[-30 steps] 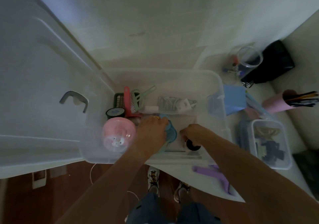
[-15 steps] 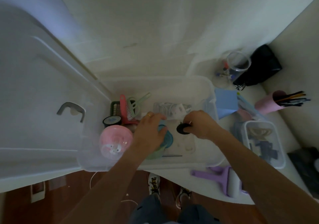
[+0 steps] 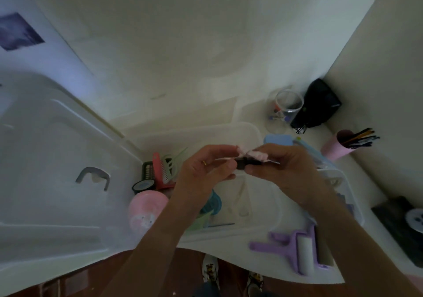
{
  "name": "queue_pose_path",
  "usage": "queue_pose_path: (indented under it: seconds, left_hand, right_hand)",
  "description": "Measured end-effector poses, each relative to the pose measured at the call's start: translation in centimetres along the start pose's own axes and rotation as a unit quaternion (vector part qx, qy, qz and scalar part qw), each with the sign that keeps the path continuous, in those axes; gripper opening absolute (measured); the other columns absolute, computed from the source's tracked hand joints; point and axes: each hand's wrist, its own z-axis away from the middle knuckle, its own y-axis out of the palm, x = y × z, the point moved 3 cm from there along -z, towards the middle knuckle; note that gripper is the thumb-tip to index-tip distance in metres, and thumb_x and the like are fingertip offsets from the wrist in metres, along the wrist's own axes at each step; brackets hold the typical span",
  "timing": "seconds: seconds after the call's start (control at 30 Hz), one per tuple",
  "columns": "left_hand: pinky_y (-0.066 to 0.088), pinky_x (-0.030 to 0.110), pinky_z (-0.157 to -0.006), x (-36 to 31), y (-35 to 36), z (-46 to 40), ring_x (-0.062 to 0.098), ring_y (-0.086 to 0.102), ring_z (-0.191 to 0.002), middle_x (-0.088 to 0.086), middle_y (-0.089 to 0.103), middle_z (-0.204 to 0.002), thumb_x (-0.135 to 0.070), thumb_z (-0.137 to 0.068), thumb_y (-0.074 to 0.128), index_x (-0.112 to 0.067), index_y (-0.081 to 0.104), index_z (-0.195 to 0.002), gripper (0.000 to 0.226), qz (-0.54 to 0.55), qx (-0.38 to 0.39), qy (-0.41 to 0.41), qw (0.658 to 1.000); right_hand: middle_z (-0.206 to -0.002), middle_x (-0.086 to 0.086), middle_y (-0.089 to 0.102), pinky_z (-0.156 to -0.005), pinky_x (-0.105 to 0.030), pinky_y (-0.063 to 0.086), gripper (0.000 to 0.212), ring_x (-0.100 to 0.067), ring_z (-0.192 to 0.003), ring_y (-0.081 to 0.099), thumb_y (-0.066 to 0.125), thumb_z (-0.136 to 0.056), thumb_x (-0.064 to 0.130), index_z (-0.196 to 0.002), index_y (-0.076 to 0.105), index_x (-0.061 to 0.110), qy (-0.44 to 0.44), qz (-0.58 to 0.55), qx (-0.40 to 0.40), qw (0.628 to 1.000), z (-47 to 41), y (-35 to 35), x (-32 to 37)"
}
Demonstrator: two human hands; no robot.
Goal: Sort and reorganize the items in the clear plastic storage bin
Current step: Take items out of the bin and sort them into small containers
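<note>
The clear plastic storage bin [image 3: 249,129] stands on the white table in front of me. Both hands are raised above it and meet in the middle. My right hand [image 3: 281,166] pinches a small black object [image 3: 246,161] with a pale pink piece [image 3: 257,155] on it. My left hand [image 3: 206,168] holds its other end with curled fingers. Inside the bin at the left lie a red comb [image 3: 160,170], a green comb [image 3: 170,162], a black tape roll [image 3: 143,185], a pink round container [image 3: 146,207] and a teal item [image 3: 212,203].
The bin's lid [image 3: 57,170] leans at the left. Right of the bin are a small clear box [image 3: 343,182], a blue pad [image 3: 278,140], a pink cup of brushes [image 3: 336,148], a glass jar [image 3: 287,106] and a black pouch [image 3: 318,104]. A purple lint roller [image 3: 295,251] lies near the table's front edge.
Both hands have risen out of the bin. My right hand lifted the small black object, and my left hand let go of the teal item and joined it. The camera tilted up.
</note>
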Motion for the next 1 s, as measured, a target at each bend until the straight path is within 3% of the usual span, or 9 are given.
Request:
queue_pose_path:
  seconds: [0.13, 0.23, 0.33, 0.47, 0.6, 0.77, 0.9, 1.0]
  left_hand:
    - [0.058, 0.04, -0.091, -0.9, 1.8, 0.1, 0.026, 0.069, -0.112, 0.007, 0.071, -0.12, -0.021, -0.082, 0.079, -0.013, 0.066, -0.121, 0.042, 0.067, -0.009, -0.052, 0.996]
    - [0.059, 0.038, -0.089, -1.1, 3.5, 0.5, 0.03, 0.071, -0.106, 0.013, 0.074, -0.113, -0.018, -0.089, 0.07, -0.008, 0.065, -0.122, 0.035, 0.078, 0.002, -0.063, 0.995]
    - [0.06, 0.032, -0.083, -1.0, 4.3, 0.5, 0.031, 0.073, -0.098, 0.021, 0.075, -0.1, 0.0, -0.092, 0.065, 0.0, 0.068, -0.117, 0.025, 0.049, -0.018, -0.007, 0.999]
    - [0.059, 0.031, -0.081, -0.7, 4.8, 0.6, 0.029, 0.074, -0.091, 0.022, 0.075, -0.093, 0.005, -0.091, 0.064, 0.006, 0.07, -0.11, 0.02, 0.038, -0.041, 0.038, 0.998]
    - [0.059, 0.03, -0.079, -0.4, 4.8, 0.6, 0.022, 0.074, -0.083, 0.015, 0.076, -0.088, 0.008, -0.089, 0.064, 0.007, 0.068, -0.104, 0.016, 0.028, -0.072, 0.063, 0.995]
    - [0.061, 0.038, -0.081, -0.4, 4.9, 0.7, 0.03, 0.074, -0.092, 0.017, 0.076, -0.095, 0.011, -0.087, 0.067, 0.005, 0.062, -0.107, 0.021, 0.041, -0.07, 0.073, 0.994]
    - [0.06, 0.034, -0.079, 0.3, 5.2, 1.1, 0.028, 0.075, -0.093, 0.014, 0.077, -0.096, 0.009, -0.087, 0.069, -0.008, 0.057, -0.12, 0.039, 0.062, -0.079, 0.028, 0.995]
    - [0.06, 0.034, -0.081, 1.7, 4.8, 1.3, 0.028, 0.074, -0.097, 0.015, 0.077, -0.101, 0.004, -0.088, 0.069, -0.007, 0.062, -0.122, 0.037, 0.072, -0.101, -0.012, 0.992]
  right_hand:
    - [-0.095, -0.003, 0.07, -0.077, -0.018, 0.05, 0.017, -0.008, -0.086, 0.068, 0.083, -0.071, 0.009, -0.087, 0.078, 0.008, -0.157, 0.146, -0.07, 0.974, 0.5, -1.2, 1.2]
    - [-0.1, -0.006, 0.065, -0.077, -0.02, 0.052, 0.018, -0.01, -0.088, 0.066, 0.081, -0.073, 0.007, -0.09, 0.08, 0.012, -0.191, 0.207, -0.126, 0.951, 1.1, -1.4, 1.8]
    - [-0.109, -0.007, 0.061, -0.084, -0.033, 0.054, 0.02, -0.025, -0.099, 0.064, 0.08, -0.077, 0.011, -0.096, 0.078, 0.018, -0.206, 0.214, -0.12, 0.947, 1.5, -1.3, 1.8]
    - [-0.118, -0.006, 0.061, -0.097, -0.028, 0.049, 0.035, -0.018, -0.114, 0.061, 0.077, -0.077, -0.002, -0.108, 0.075, 0.015, -0.18, 0.189, -0.073, 0.963, 1.7, -1.9, 2.0]
    - [-0.126, -0.011, 0.06, -0.105, -0.033, 0.047, 0.052, -0.023, -0.125, 0.057, 0.056, -0.08, -0.025, -0.121, 0.064, 0.005, -0.115, 0.005, -0.058, 0.992, 2.6, -2.1, 1.9]
    - [-0.123, -0.007, 0.061, -0.093, -0.027, 0.055, 0.031, -0.019, -0.117, 0.062, 0.077, -0.081, 0.002, -0.111, 0.069, 0.008, -0.096, 0.017, -0.075, 0.992, 3.3, -1.7, 1.8]
    - [-0.113, -0.004, 0.063, -0.084, -0.021, 0.057, 0.02, -0.012, -0.105, 0.066, 0.079, -0.08, 0.008, -0.099, 0.075, 0.011, -0.089, 0.074, -0.096, 0.989, 3.7, -1.0, 1.1]
    - [-0.105, 0.0, 0.067, -0.077, -0.016, 0.056, 0.005, -0.007, -0.095, 0.069, 0.078, -0.081, 0.01, -0.086, 0.076, 0.011, -0.034, 0.076, -0.112, 0.99, 4.2, -0.9, -0.2]
